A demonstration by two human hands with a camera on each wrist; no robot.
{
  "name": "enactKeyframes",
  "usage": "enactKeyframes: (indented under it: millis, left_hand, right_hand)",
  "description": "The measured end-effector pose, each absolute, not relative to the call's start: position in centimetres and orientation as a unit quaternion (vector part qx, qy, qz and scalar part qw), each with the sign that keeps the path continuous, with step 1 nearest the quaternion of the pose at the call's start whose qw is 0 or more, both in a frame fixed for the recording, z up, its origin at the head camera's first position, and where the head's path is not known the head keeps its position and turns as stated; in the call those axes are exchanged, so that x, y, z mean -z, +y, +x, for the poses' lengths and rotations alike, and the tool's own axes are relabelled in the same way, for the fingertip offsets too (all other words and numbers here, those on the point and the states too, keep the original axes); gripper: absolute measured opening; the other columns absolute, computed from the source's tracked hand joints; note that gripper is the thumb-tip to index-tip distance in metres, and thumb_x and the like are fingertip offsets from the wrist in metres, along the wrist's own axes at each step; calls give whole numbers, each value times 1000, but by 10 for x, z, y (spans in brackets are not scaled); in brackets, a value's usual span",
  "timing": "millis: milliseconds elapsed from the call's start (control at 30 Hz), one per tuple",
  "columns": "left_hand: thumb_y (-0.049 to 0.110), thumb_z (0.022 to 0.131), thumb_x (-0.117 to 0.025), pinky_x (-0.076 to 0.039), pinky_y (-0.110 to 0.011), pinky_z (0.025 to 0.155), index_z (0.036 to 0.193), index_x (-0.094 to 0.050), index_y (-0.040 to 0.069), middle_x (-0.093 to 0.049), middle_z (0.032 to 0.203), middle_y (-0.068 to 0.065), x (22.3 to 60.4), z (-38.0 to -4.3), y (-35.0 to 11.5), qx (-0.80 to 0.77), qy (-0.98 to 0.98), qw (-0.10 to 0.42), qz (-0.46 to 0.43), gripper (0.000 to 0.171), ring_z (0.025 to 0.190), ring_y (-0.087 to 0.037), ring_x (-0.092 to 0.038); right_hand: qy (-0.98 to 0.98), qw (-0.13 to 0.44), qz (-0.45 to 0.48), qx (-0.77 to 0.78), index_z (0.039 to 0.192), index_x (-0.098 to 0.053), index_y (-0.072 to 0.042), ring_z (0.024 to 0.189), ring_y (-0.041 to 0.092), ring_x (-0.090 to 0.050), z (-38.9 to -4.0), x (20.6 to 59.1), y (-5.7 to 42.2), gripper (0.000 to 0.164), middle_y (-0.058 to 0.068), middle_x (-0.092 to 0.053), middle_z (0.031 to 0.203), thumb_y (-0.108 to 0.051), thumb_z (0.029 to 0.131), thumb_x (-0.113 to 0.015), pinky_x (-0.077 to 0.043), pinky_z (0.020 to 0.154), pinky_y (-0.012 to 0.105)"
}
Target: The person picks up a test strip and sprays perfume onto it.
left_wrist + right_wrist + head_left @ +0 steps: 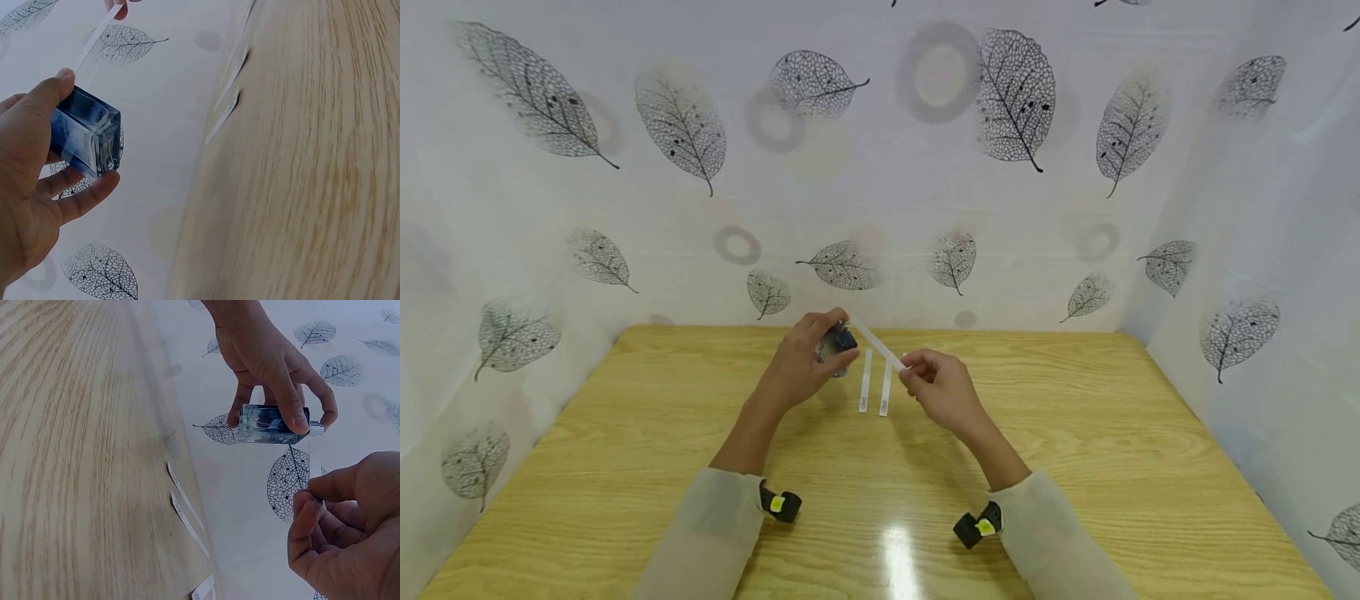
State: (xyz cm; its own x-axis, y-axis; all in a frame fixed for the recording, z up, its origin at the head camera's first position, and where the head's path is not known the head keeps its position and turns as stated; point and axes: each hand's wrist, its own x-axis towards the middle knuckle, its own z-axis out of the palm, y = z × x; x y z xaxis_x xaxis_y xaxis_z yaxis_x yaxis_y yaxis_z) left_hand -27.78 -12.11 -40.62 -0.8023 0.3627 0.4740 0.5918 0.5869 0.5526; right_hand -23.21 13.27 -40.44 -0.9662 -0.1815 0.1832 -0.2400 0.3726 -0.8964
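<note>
My left hand (793, 364) holds a small blue glass perfume bottle (81, 134) above the table, index finger on the sprayer (317, 428) at its top. Thumb and fingers wrap its sides. Between the thumb and fingers of my right hand (946, 393) is one end of a narrow white paper strip (877, 343). The strip slants up to the left, its far end close to the sprayer. Below, on the table, lie a printed white strip (865, 383) and a second one (885, 392) side by side. Another strip (203, 587) shows partly at the right wrist view's bottom edge.
The wooden table (700, 417) ends at the back against a pale curtain (880, 183) with a leaf print, which also hangs at both sides. Black cameras sit on the left wrist (782, 504) and the right wrist (977, 527).
</note>
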Motion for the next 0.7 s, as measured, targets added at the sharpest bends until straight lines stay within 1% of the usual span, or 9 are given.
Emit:
enactKeyframes:
  millis: [100, 267, 400, 533, 600, 700]
  left_hand:
    - [36, 98, -72, -56, -37, 69, 147, -47, 26, -56, 133, -13, 405, -278, -121, 367, -875, 156, -274, 56, 103, -28, -60]
    - [36, 97, -73, -55, -36, 67, 148, -45, 27, -55, 131, -13, 405, -278, -122, 360, -873, 163, -285, 59, 96, -26, -60]
    - [37, 97, -73, -54, -42, 71, 148, -44, 27, -56, 131, -12, 404, -277, -122, 347, -877, 168, -287, 59, 94, -26, -60]
    - [37, 97, -74, -53, -49, 79, 148, -45, 26, -56, 130, -13, 404, -277, -122, 341, -878, 172, -288, 59, 101, -29, -60]
    - [38, 97, -74, -53, -51, 82, 147, -45, 26, -56, 130, -13, 404, -277, -122, 340, -879, 172, -287, 59, 104, -29, -60]
    - [38, 96, -74, -54, -51, 82, 146, -46, 26, -56, 129, -14, 404, -277, -122, 337, -880, 173, -288, 58, 104, -30, -60]
  right_hand:
    - [-827, 26, 128, -546, 113, -71, 0, 70, 20, -62, -232, 404, 133, 16, 9, -68, 85, -9, 100, -67, -47, 54, 27]
    - [-825, 22, 121, -552, 113, -71, 0, 72, 26, -63, -230, 403, 133, 17, 10, -68, 86, -10, 100, -68, -47, 54, 27]
    - [-824, 19, 118, -554, 114, -71, 0, 73, 27, -63, -229, 401, 132, 17, 10, -68, 87, -10, 100, -68, -47, 54, 27]
    - [-825, 18, 119, -553, 114, -71, 0, 72, 22, -62, -229, 402, 132, 17, 10, -68, 87, -10, 101, -67, -48, 55, 27]
    - [-824, 19, 119, -553, 114, -71, 0, 71, 21, -62, -230, 403, 132, 17, 9, -68, 87, -10, 101, -67, -48, 55, 27]
    - [-823, 21, 121, -554, 114, -70, 0, 71, 18, -61, -231, 404, 133, 17, 9, -68, 87, -10, 101, -67, -48, 54, 27]
